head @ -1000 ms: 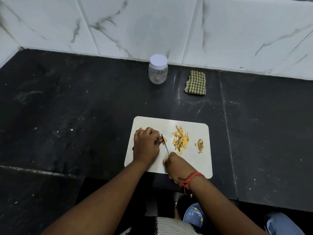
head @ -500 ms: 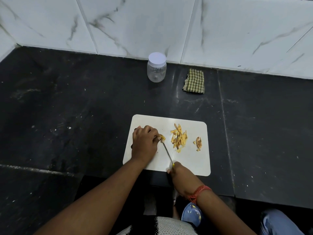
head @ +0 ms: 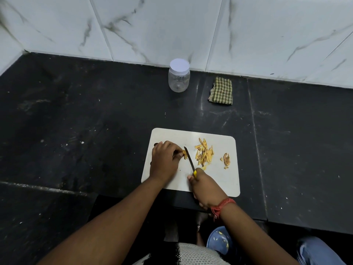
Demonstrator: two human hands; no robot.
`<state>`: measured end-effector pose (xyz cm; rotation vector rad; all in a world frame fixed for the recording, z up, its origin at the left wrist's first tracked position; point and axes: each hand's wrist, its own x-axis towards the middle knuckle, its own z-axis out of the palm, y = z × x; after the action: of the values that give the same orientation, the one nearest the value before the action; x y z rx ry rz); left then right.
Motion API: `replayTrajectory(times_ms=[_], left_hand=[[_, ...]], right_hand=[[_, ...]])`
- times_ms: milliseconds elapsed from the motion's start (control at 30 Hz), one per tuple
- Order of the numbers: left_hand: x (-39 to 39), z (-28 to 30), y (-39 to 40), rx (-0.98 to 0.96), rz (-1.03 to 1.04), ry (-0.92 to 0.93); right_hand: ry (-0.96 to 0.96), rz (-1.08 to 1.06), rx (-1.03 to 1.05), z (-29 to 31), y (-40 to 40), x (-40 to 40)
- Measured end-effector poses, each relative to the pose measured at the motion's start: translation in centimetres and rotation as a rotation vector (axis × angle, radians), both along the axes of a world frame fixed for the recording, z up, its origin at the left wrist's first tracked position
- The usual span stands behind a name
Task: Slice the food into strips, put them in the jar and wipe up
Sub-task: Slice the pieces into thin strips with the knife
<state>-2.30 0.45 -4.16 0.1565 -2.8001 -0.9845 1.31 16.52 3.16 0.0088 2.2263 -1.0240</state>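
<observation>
A white cutting board [head: 225,180] lies on the black counter. My left hand [head: 165,159] pinches a small yellow piece of food [head: 185,155] on the board's left part. My right hand [head: 207,188] grips a knife [head: 189,158] by its yellow handle; the dark blade rests right beside the held piece. A pile of yellow strips [head: 204,154] lies mid-board, and a brownish peel scrap [head: 226,158] sits to its right. A clear jar [head: 179,76] with a white lid on stands at the back by the wall. A folded checked cloth [head: 221,91] lies to the jar's right.
White marble wall tiles [head: 172,25] close the counter at the back and left. The counter's front edge runs just below the board. Below it I see a blue slipper [head: 219,240] and a knee in jeans [head: 321,251].
The knife blade has shifted slightly along the held piece between frames, and my right hand drew back toward me then forward again. My left hand stays pinching the food.
</observation>
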Motion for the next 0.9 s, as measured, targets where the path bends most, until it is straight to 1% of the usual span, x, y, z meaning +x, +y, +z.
replayTrajectory(times_ms=[500, 733, 833, 900], left_hand=[[-0.2, -0.4, -0.1, -0.006, 0.002, -0.018], [-0.3, -0.5, -0.3, 0.019, 0.001, -0.009], [-0.2, -0.5, -0.3, 0.024, 0.000, -0.008], [-0.2, -0.5, -0.2, 0.019, 0.001, -0.009]], right_hand=[[-0.014, 0.047, 0.081, -1.4, -1.1, -0.6], [0.033, 0.149, 0.182, -2.8, -1.6, -1.2], [0.008, 0.103, 0.167, -2.7, -1.7, -1.3], [0.014, 0.118, 0.184, -2.3, -1.7, -1.3]])
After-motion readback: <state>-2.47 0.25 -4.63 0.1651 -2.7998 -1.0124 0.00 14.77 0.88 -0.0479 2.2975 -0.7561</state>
